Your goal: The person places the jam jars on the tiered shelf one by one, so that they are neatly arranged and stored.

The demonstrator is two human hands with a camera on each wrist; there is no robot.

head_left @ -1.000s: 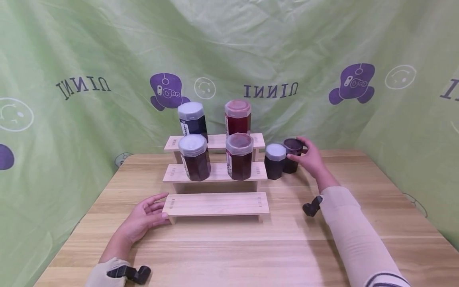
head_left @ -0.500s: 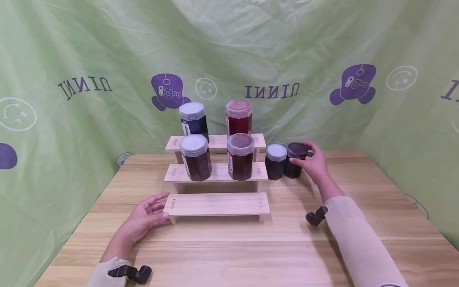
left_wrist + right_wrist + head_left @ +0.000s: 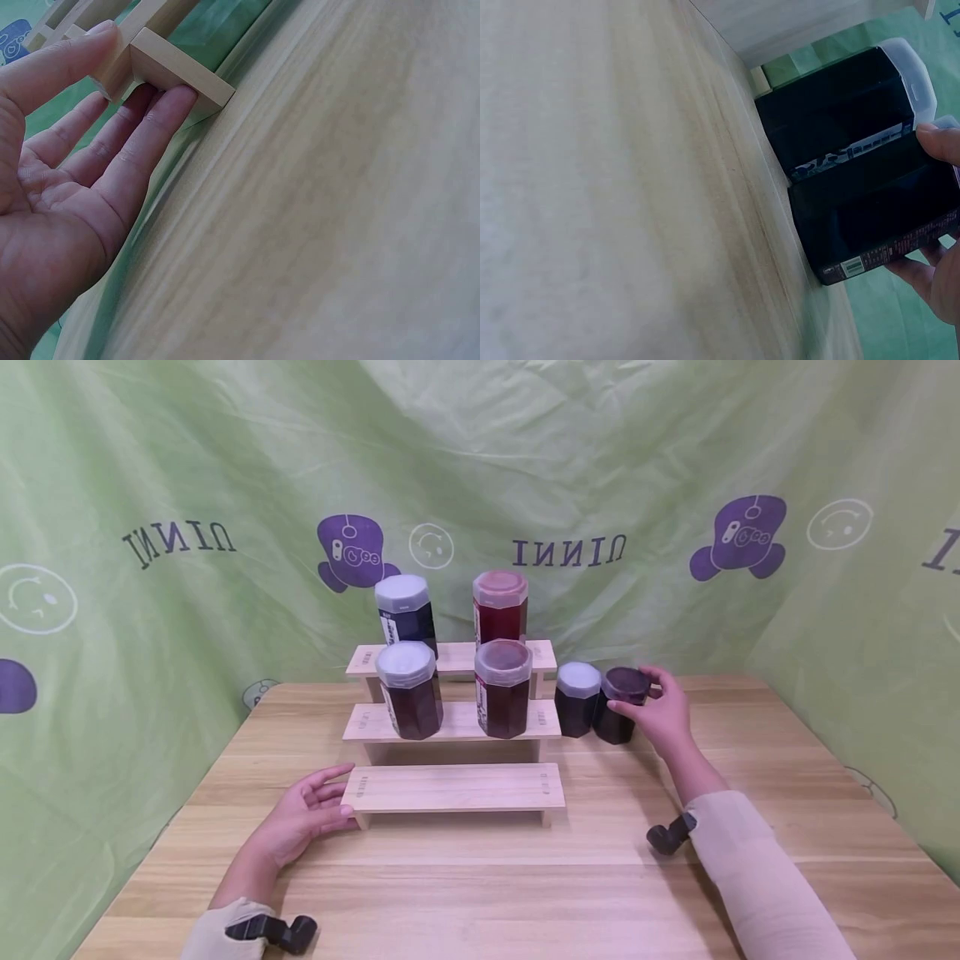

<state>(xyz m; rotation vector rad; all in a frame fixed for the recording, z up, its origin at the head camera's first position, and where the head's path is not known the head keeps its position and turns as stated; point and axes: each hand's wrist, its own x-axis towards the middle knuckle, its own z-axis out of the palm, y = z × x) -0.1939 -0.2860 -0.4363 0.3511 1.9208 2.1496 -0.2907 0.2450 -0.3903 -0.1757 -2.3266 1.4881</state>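
My right hand (image 3: 663, 714) grips a dark octagonal jar (image 3: 617, 725) near its top, thumb on one side and fingers on the other. The jar stands close beside a white-lidded dark jar (image 3: 576, 714); whether its base touches the table is hard to tell. In the right wrist view, a barcode label (image 3: 853, 266) shows on the gripped jar (image 3: 870, 210). My left hand (image 3: 296, 818) holds the left end of the lowest wooden step (image 3: 453, 787), thumb at the front corner and fingers toward the back; in the left wrist view, the fingers (image 3: 161, 112) touch the step's end (image 3: 180, 67).
Behind the lowest step, two jars (image 3: 416, 706) (image 3: 502, 706) stand on the middle step (image 3: 457, 720). Two more, a dark jar (image 3: 408, 622) and a red jar (image 3: 498, 618), stand on the top step (image 3: 453, 656). A green curtain (image 3: 480, 468) hangs behind the wooden table (image 3: 450, 893).
My right hand has drawn the dark jar a little toward the table's front and slightly right. The left hand keeps its place at the lowest step.
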